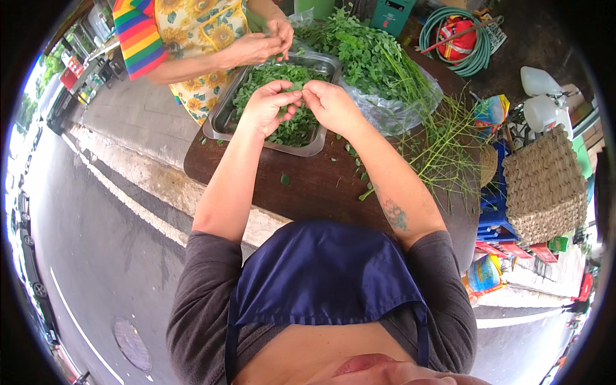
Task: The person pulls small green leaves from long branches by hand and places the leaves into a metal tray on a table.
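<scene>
My left hand (269, 107) and my right hand (332, 105) meet above a stainless steel tray (308, 150). Between their pinched fingertips is a small green leafy sprig (296, 86), mostly covered by the fingers. Loose small green leaves (293, 137) fill much of the tray below. Beyond my right hand, a large bundle of leafy stems (361, 57) lies on a clear plastic bag (385, 113). Bare green stalks (440, 149) are heaped to the right of my right forearm, on the dark wooden table (313, 187).
Across the tray, a co-worker's hands (274, 41) pick at greens. Scattered leaves (285, 179) dot the tabletop. Stacked egg trays (544, 187) and a blue crate (495, 211) stand at right. A coiled green hose (462, 67) lies behind; a road (120, 250) runs along the left.
</scene>
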A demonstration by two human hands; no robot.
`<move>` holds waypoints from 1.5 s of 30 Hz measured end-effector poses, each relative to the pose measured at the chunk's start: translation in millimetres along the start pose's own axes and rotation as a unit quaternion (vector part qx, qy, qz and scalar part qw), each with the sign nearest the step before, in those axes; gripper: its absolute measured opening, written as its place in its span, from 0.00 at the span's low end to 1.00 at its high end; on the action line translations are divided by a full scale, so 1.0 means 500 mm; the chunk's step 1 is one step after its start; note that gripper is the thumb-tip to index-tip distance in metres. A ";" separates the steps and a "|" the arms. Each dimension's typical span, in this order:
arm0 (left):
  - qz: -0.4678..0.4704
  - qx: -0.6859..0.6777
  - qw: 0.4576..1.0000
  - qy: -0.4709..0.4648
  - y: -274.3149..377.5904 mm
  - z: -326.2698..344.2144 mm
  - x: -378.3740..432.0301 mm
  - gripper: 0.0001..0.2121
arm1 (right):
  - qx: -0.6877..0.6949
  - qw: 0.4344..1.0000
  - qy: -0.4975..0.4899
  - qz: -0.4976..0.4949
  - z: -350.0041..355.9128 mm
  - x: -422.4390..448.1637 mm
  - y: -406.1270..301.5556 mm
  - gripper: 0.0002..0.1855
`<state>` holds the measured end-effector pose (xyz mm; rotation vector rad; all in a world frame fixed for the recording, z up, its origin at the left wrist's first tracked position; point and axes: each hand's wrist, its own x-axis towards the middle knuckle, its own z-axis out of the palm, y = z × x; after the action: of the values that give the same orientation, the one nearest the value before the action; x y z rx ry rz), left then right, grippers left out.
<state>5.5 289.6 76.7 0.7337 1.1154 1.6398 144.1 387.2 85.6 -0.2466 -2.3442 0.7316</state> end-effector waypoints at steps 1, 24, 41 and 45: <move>0.002 0.003 1.000 0.005 0.000 0.000 0.002 0.08 | 0.025 1.000 -0.003 0.012 -0.001 -0.001 0.001 0.07; -0.024 -0.008 0.999 0.027 -0.005 -0.015 0.012 0.10 | -0.256 0.948 -0.155 0.112 -0.125 -0.049 0.041 0.15; -0.021 0.084 0.996 -0.035 0.000 -0.015 -0.008 0.10 | 0.081 0.997 0.012 -0.003 0.007 0.009 0.023 0.06; -0.009 0.107 0.994 -0.023 -0.010 -0.033 0.001 0.06 | 0.226 0.954 -0.067 0.184 -0.002 0.018 0.013 0.06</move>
<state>-6.9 285.0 65.8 0.8901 1.2739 1.4956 137.8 395.9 87.3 -0.4441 -2.1977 1.4810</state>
